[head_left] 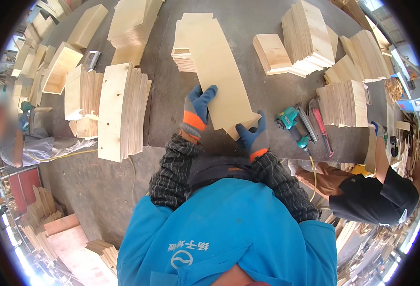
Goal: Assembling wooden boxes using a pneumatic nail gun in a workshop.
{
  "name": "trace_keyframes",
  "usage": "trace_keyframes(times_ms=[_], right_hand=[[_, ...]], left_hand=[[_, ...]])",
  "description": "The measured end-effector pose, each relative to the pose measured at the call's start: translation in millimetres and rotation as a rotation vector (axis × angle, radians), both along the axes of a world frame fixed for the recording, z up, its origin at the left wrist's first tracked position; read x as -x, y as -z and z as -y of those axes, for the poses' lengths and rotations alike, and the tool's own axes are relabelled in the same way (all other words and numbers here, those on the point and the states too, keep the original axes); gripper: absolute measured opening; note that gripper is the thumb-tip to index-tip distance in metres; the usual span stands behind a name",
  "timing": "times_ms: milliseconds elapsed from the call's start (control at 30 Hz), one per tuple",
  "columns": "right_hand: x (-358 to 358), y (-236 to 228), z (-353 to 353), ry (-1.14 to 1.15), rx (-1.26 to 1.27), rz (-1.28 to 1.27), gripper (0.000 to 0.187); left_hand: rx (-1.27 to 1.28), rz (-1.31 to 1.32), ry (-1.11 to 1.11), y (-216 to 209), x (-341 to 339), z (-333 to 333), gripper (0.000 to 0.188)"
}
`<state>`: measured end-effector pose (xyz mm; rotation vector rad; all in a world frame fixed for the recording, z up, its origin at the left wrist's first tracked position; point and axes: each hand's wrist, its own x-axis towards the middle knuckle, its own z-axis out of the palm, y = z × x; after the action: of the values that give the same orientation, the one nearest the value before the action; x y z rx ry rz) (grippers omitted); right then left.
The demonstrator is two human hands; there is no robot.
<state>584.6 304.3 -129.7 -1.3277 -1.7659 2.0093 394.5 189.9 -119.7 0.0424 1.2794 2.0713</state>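
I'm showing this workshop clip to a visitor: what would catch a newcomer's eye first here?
First, the two gloved hands at centre: the left hand and right hand hold a long pale plywood panel over the dark worktable. Next, stacks of cut boards crowd the table. A teal nail gun lies right of the hands.

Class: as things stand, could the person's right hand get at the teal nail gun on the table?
Probably yes. The right hand grips the plywood board at its near corner, and the nail gun lies just to its right with bare table between; it must first release the board.
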Motion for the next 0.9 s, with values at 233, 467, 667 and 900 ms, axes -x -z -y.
trace_keyframes(times_ms=[233,467,667,900], right_hand=[[20,52,3,-0.038,-0.35,-0.364,0.077],[20,2,-1,0.009,0.175,-0.17,0.084],[6,7,-3,0.042,0.157,-0.164,0.085],[-3,6,-11,-0.017,0.212,-0.237,0.076]], left_hand=[[-0.015,0.066,-0.012,17,1,-8,0.041],[-0.047,0.09,-0.029,22,-3,-8,0.04],[-0.031,0.073,0.0,17,-8,-2,0.049],[0.316,-0.491,-0.058,6,-70,34,0.075]])
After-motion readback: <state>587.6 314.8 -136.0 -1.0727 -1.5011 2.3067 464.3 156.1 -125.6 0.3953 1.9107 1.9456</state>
